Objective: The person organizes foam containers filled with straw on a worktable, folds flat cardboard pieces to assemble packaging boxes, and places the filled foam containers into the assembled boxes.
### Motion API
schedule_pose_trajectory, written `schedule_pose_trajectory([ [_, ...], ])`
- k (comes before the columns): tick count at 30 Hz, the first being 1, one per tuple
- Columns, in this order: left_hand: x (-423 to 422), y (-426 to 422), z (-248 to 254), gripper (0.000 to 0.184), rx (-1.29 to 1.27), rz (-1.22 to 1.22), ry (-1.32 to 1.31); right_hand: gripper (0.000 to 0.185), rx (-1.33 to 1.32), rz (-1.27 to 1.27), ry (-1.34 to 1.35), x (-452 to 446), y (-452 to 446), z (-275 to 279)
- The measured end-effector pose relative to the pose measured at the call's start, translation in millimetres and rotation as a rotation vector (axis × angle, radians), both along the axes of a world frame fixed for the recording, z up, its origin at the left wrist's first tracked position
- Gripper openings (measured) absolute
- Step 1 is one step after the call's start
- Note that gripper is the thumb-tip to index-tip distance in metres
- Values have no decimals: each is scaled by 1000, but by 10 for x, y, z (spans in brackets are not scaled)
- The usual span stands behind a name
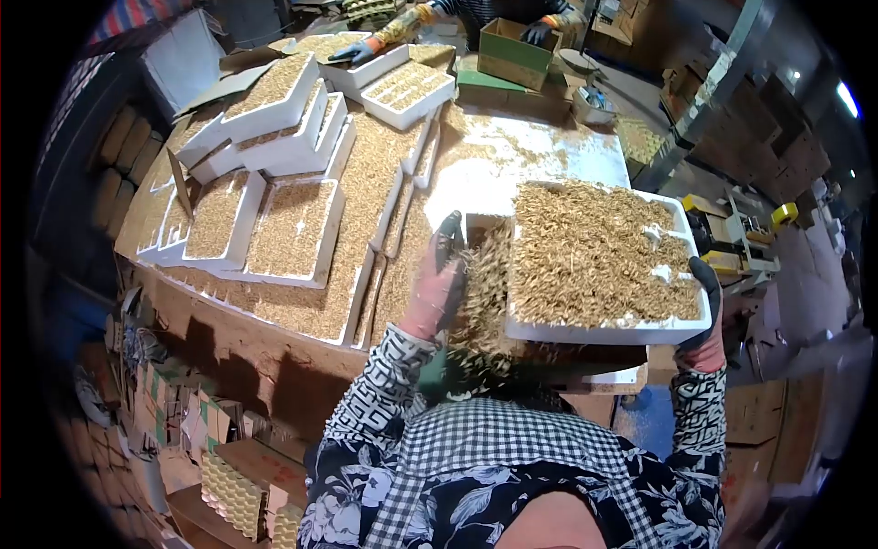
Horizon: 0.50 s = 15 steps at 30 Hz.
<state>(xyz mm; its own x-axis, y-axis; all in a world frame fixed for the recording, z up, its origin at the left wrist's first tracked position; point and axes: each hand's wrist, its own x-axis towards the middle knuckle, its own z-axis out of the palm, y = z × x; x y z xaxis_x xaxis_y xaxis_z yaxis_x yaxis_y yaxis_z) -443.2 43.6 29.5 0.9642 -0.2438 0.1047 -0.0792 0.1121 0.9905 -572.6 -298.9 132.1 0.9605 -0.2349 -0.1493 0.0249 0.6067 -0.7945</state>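
Observation:
My right hand (706, 306), in a dark-fingered glove, grips the right side of a white foam box (608, 331). The box is heaped with loose tan husks (594, 256), and a few pale patches show through them. Husks spill in a blurred stream past the box's left edge into an opening below. On the left of this stream is my left hand (439, 284), gloved, its fingers stretched upward. Whether it touches the edge of the opening, I cannot tell.
Husk-filled foam boxes (291, 229) are stacked on the left of the husk-strewn table (494, 137). Across it, a person's gloved hand (357, 51) rests at a foam box; their other hand is at a green-brown carton (514, 57). A tape dispenser (732, 233) stands right.

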Motion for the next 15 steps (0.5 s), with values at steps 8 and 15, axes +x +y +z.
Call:
schedule_pose_trajectory([
  [8, -218, -121, 79, 51, -231, 206, 46, 35, -420, -105, -154, -324, -85, -60],
  [15, -367, -239, 99, 43, -391, 173, 50, 31, -1062, 271, -190, 128, 383, 255],
])
